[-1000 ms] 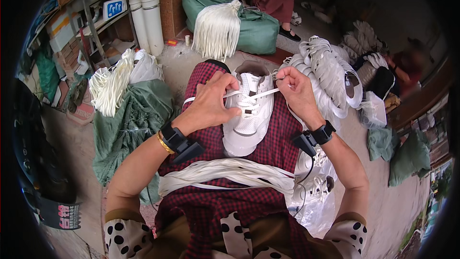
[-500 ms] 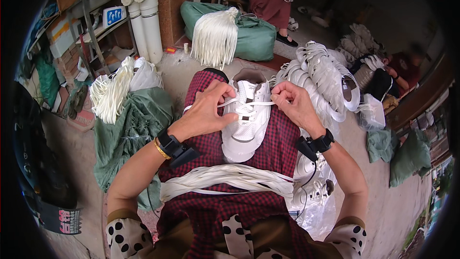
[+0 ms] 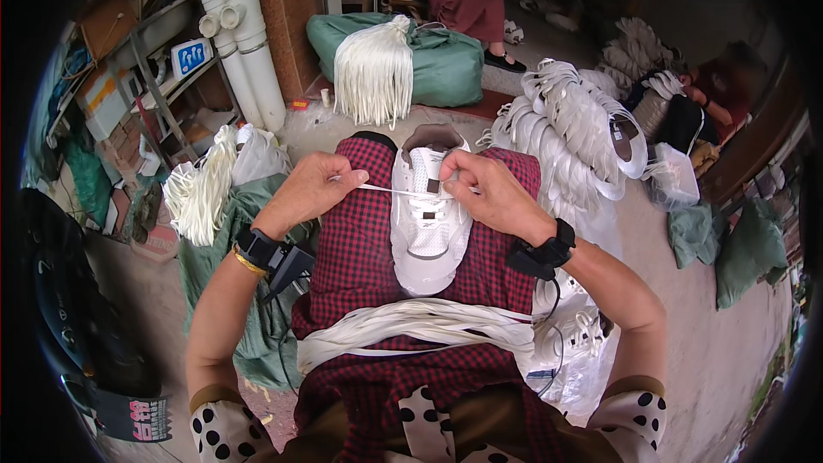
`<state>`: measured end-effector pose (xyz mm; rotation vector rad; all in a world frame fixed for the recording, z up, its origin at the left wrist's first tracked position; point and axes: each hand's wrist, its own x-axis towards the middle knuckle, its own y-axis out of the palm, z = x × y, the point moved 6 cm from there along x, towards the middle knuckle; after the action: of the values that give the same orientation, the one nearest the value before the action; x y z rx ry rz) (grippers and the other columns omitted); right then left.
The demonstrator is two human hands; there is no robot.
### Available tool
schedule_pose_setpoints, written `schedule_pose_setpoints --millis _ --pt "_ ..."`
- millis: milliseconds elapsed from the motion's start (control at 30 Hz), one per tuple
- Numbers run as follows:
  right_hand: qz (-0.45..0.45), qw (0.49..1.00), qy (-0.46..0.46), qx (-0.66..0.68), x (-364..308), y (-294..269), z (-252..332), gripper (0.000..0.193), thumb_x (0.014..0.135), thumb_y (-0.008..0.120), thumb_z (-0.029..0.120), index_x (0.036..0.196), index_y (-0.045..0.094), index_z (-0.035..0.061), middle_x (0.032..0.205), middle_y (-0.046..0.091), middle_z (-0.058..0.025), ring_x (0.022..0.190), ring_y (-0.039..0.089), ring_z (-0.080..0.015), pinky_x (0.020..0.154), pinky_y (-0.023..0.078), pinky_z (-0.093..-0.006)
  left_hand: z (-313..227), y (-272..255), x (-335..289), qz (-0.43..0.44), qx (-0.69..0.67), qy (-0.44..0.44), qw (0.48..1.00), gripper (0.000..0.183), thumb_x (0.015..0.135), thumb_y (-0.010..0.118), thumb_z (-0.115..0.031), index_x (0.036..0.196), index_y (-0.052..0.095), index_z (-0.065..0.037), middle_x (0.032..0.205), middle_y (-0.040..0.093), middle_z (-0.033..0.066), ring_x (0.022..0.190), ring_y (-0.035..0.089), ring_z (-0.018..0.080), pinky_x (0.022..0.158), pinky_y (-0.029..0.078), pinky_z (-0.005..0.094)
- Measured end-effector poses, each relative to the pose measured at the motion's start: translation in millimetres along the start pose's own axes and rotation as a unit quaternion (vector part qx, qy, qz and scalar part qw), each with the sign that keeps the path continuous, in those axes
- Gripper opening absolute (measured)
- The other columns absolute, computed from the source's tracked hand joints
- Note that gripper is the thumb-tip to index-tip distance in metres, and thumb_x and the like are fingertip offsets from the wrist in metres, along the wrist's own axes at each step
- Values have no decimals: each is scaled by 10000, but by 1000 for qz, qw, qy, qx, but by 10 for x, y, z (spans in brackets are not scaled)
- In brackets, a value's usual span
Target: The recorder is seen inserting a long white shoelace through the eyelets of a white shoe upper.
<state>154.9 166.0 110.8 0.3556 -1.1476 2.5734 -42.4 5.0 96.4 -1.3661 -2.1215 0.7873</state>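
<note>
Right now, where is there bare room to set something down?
Bare floor shows between the right forearm and green sacks. Checked cloth is bare between the left hand, white shoe and lace bundle below. Crowded: on the right, at the white pile, and on the left, at the green bag.

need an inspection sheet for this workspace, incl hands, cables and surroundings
Surface: red-and-black checked cloth covers the lap.
Job's things: white mesh lace-up sneaker on it, toe toward the wearer; flat white shoelace stretched out leftward.
Clutter: bundle of long flat white laces across the lap.
Grippers: left hand pinches the shoelace; right hand is at the sneaker, grip unclear.
Cables: thin black cable below the black right-wrist device.
Surroundings: bulky green sack, white plastic pipes; person in dark red clothes seated beyond.
</note>
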Motion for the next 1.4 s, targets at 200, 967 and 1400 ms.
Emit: schedule_pose_setpoints --millis 200,967,1400 --pt "42 995 75 42 13 31 -78 104 980 568 108 1049 551 33 577 511 12 470 466 -57 454 360 -271 -63 -197 -177 -267 204 156 929 252 826 716 -73 1048 615 -13 1004 608 177 844 615 362 755 495 423" --pt "1 990 75 117 -38 38 -135 121 913 597 94 1015 601 29 556 495 -30 501 436 -108 499 342 -333 -317 148 -155 -170 56 181 967 154 924 669 -114 835 644 9 686 571 95 550 526 209 557 439 352" --pt "18 994 46 101 -19 55 -132 111 948 574 83 1049 569 36 572 506 27 460 471 -58 451 368 -271 -45 118 -248 -142 324 305 884 298 891 719 -323 962 566 -79 821 596 123 677 643 331 582 509 423"
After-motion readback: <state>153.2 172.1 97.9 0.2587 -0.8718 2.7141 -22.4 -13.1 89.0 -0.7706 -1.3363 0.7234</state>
